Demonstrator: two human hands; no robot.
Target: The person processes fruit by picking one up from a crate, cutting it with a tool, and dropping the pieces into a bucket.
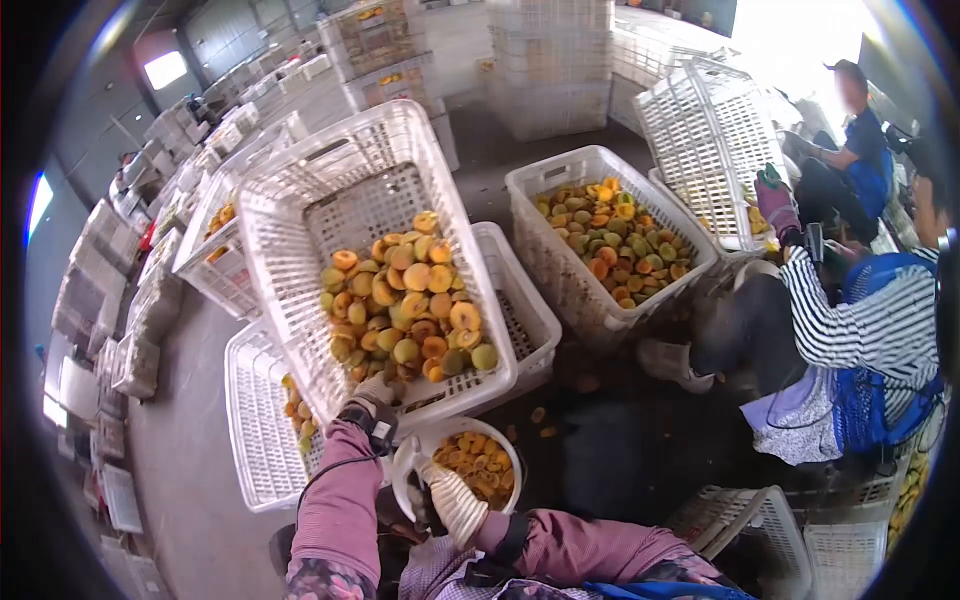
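A large white plastic crate stands tilted toward me, with whole-looking and cut orange-yellow, peach-like fruit heaped at its near end. My left hand, in a pale glove, reaches over the crate's near wall at the fruit. Its fingers look curled, and what they hold is hidden. Below it, a round white bucket contains cut orange fruit. My right hand, in a striped glove, is at the bucket's left side. Its fingers are bent around something dark that I cannot make out.
Another fruit crate stands to the right, and a white crate lies lower left. A co-worker in a striped sleeve sits at right; another person sits behind. Stacked crates rise at the back. Fruit pieces lie on the dark floor.
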